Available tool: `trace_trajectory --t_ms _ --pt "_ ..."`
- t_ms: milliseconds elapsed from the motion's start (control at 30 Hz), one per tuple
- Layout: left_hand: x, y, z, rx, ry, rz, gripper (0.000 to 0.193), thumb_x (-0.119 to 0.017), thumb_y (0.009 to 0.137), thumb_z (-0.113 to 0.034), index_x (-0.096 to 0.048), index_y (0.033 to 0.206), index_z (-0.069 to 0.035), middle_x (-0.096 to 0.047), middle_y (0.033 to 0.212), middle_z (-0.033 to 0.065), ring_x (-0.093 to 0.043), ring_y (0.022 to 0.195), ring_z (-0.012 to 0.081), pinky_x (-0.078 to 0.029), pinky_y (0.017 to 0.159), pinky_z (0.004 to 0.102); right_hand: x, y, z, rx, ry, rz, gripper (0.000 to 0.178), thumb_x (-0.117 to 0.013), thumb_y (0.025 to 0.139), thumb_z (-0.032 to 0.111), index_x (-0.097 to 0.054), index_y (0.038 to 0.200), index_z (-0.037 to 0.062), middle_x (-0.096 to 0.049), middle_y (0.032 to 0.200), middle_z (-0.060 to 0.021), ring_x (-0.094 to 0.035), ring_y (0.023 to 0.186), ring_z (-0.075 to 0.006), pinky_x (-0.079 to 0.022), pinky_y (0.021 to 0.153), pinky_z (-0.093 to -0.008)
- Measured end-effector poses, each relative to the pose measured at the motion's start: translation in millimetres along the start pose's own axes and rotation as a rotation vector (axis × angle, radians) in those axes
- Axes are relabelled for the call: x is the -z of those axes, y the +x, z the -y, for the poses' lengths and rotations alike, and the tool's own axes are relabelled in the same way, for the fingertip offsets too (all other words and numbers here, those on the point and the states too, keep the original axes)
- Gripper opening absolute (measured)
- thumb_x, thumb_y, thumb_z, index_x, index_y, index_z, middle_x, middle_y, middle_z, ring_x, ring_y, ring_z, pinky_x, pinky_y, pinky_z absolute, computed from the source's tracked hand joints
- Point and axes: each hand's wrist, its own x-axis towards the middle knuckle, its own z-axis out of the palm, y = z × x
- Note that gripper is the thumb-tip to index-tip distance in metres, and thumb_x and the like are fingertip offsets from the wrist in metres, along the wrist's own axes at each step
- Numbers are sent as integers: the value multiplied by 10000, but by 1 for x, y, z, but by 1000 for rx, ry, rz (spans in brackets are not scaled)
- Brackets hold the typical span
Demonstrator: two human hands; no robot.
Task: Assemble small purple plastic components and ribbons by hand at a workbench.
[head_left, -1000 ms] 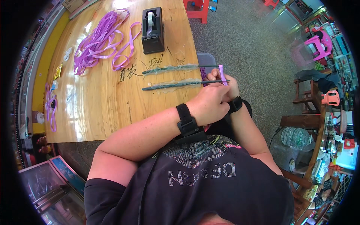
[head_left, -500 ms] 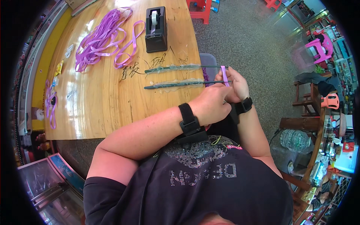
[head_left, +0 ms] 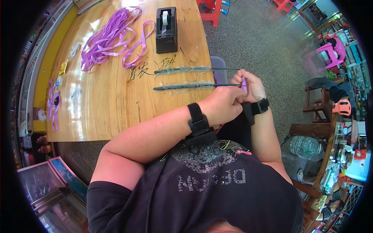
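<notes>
Two thin dark rods, the far rod [head_left: 229,69] and the near rod [head_left: 227,84], run side by side past the table's right edge, stuck to the tabletop with a clear glue-like layer. A short piece of purple ribbon [head_left: 244,83] is at their free ends. My right hand [head_left: 254,86] has its fingers curled round the ribbon by the rod tips. My left hand [head_left: 222,104] is closed at the ribbon's lower end, its fingertips partly hidden. Black straps circle both wrists.
A black tape dispenser [head_left: 166,30] stands on the wooden table [head_left: 112,101] beside a heap of purple ribbon [head_left: 107,40]. Below the rods, a clear plastic tub [head_left: 219,63] shows past the table edge. A red stool [head_left: 211,13] and a wooden chair [head_left: 316,101] stand on the floor.
The ribbon, earlier stretched across both rods, has moved right to their tips and is bunched closer to my right hand. Both hands have shifted slightly right.
</notes>
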Motion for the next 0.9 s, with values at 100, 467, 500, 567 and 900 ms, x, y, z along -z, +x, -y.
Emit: trace_trajectory --t_ms 100,467,500,567,900 --pt "-2 3 5 -18 -69 -130 269 -550 783 -13 -634 1038 -4 -636 789 81 -595 703 130 -487 648 267 26 -10 6 185 -145 -141 164 -550 884 228 -558 819 78 -535 708 -16 -498 653 -142 -404 570 -270" --pt "21 23 15 40 -309 -387 216 -540 808 -45 -660 978 13 -622 719 34 -556 615 96 -454 549 244 68 -39 -22 137 -827 -564 293 -577 872 246 -610 1124 100 -611 1076 4 -529 959 -111 -412 769 -275" --pt "22 24 16 27 -325 -412 217 -535 820 -46 -659 988 13 -585 703 -7 -503 592 55 -418 514 214 77 -45 -23 138 -819 -570 293 -577 872 246 -610 1124 100 -611 1076 4 -529 959 -111 -412 769 -275" --pt "28 23 9 64 -320 -433 216 -535 820 -44 -658 988 12 -589 706 -4 -508 593 57 -421 515 214 99 -59 -28 85 -688 -538 267 -570 875 246 -617 1094 101 -634 1009 -16 -554 912 -124 -422 749 -281" --pt "75 9 -7 4 -555 -682 253 -545 819 -23 -624 1058 2 -573 779 6 -526 660 89 -426 605 206 177 -101 -68 164 -298 -489 219 -505 912 140 -575 1069 4 -641 881 -88 -594 771 -160 -481 666 -281"
